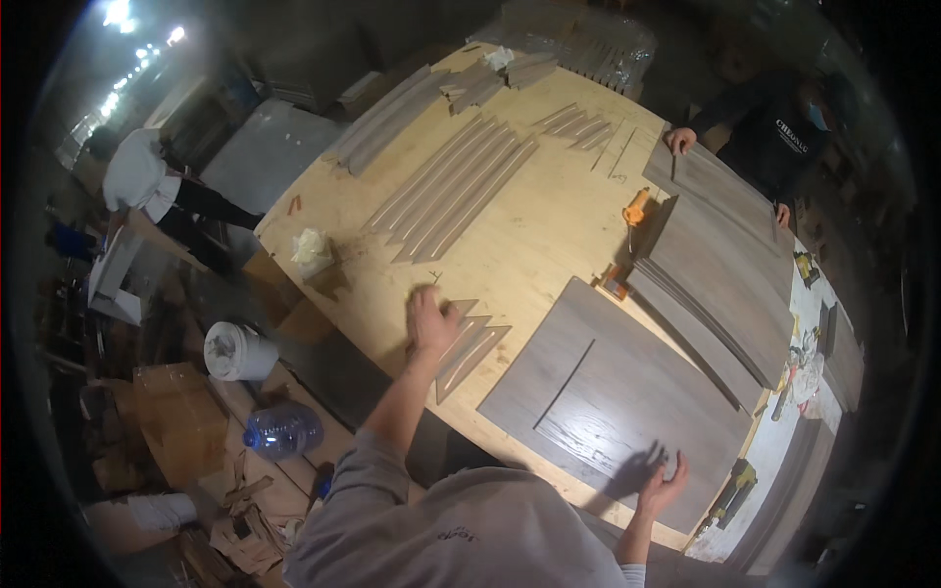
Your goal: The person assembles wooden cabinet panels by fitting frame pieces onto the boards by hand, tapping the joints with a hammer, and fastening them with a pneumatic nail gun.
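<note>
**Two hands spread over grey wood pieces**

Two hands worked apart on the plywood counter (549, 235). The left hand (431, 321) lay flat, fingers open and together, on a small set of narrow angled grey strips (469, 345) at the near left. The right hand (664, 482) hovered at the near edge of a large grey wood-grain panel (627, 392), fingers spread and holding nothing; whether it touched the board could not be told.

The step in hand looked like sorting or squaring up the cut strips while the panel waited just to their right. The next move would seem to call for a firm flat press on the strips, so the thin pieces did not slide, and a grip on the panel's near edge.

Farther off lay long strips (453, 186) in a fanned row, an orange tool (637, 207) by stacked grey boards (720, 265), and a co-worker's hand (678, 140) on the far right. A water jug (282, 429) sat on the floor to the left.
</note>
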`<action>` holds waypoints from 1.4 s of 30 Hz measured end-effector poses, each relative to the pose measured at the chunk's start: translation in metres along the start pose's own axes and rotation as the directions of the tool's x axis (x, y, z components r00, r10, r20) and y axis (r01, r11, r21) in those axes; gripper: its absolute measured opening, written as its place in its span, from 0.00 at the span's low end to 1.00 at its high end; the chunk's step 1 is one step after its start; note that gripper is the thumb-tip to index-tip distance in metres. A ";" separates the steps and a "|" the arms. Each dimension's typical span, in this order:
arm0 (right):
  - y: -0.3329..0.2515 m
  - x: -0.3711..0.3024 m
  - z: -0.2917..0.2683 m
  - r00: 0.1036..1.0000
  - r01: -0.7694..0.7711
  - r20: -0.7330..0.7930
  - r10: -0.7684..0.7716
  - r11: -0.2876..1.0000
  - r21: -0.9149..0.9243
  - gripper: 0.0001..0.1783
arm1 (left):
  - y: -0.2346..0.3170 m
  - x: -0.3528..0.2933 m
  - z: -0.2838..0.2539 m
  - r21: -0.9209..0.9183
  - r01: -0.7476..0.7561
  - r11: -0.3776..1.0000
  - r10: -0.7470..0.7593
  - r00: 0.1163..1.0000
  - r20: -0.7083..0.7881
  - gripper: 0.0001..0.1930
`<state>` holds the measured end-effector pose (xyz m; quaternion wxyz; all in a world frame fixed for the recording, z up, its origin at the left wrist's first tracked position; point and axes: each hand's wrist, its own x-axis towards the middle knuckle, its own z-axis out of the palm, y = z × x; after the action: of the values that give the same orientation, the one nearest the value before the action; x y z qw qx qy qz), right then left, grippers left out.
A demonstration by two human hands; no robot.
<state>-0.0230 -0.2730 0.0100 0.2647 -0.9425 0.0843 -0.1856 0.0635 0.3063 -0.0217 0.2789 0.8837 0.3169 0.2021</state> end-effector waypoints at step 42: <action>-0.119 0.065 0.021 0.725 0.063 0.604 -0.331 0.905 0.420 0.31 | 0.211 -0.132 -0.052 -0.149 -0.797 0.585 0.780 0.504 0.371 0.26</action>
<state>0.0521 -0.1793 0.0766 0.4284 -0.8820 -0.1544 0.1209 0.0348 0.1004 0.1255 0.1960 0.9570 -0.1797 0.1161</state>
